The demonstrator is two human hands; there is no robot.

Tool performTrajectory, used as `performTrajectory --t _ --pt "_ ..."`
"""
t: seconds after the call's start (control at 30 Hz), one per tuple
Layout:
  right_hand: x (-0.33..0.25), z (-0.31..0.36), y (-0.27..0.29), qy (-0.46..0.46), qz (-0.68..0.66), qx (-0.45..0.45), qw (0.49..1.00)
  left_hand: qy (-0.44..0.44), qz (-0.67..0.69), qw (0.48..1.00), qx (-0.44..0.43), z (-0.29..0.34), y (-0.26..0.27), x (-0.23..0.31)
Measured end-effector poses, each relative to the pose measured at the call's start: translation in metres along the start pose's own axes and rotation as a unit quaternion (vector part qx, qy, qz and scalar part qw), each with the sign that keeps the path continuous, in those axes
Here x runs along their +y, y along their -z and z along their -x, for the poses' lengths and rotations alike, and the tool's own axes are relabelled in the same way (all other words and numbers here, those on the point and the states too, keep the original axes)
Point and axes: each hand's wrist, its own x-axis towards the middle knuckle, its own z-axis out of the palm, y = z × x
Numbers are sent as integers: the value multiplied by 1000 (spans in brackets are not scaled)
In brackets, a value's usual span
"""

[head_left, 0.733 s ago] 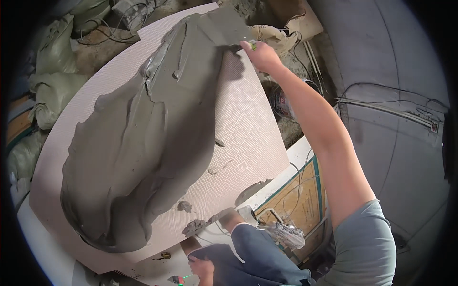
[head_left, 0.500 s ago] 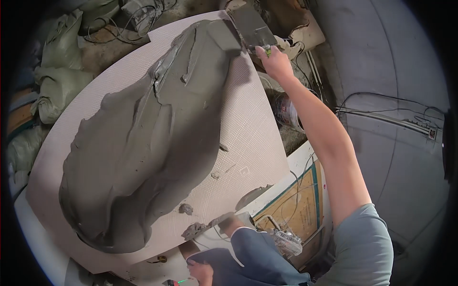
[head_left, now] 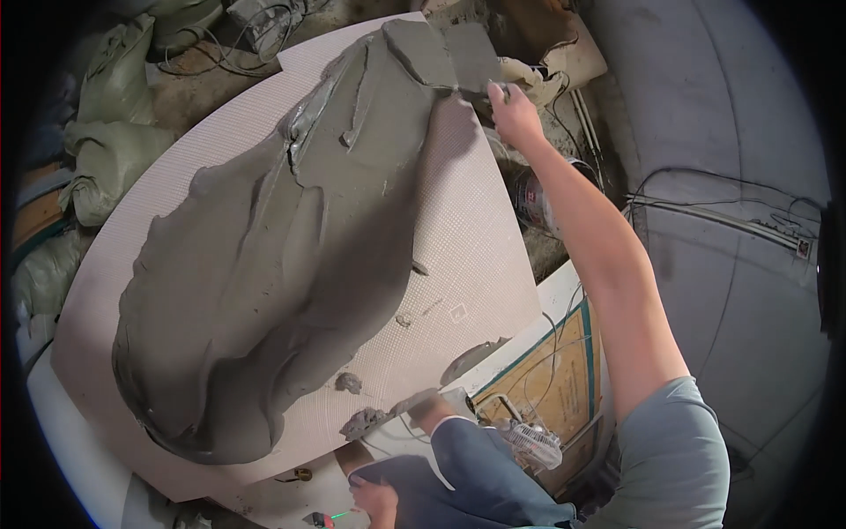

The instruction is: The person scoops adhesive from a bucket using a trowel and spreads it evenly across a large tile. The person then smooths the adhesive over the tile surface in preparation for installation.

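Note:
My right hand [head_left: 515, 115] is closed around the handle of a flat steel trowel [head_left: 474, 60], arm stretched out to the far right. The trowel's rectangular blade lies at the far right corner of a large pale slab [head_left: 471, 238] with a fine grid texture, its left side meeting the mortar. Thick grey mortar [head_left: 264, 256] covers much of the slab in a long mass, with ridges and folds. At the bottom, my left hand [head_left: 379, 501] rests on my leg with nothing seen in it, fingers lying against the dark shorts.
Mortar clumps [head_left: 349, 383] dot the slab's near right part. Beyond its right edge stands a bucket [head_left: 533, 203]. Pale sacks [head_left: 110, 167] line the left. A wood-faced board [head_left: 546, 370] and small wire-caged fan [head_left: 533, 441] are near right; a red-black tool [head_left: 322, 520] lies below.
The trowel has turned slightly and my right hand has shifted a little right and nearer. A fresh flap of mortar now shows left of the blade. My left hand stays on my leg.

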Motion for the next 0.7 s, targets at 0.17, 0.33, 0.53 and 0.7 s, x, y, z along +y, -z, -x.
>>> performTrajectory --t 0.17,0.33,0.53,0.7 --pt "-36 30 7 9 -202 -162 966 -3 13 1000 13 -6 -12 -10" --pt "-73 39 -13 -83 -261 -229 934 -36 7 999 -7 -6 -7 -11" --pt "-108 99 -57 -40 -222 -299 927 -9 6 1000 -10 -7 -4 -13" --pt "-146 193 -85 -41 -192 -380 904 -28 -12 999 -18 -11 -3 -14"
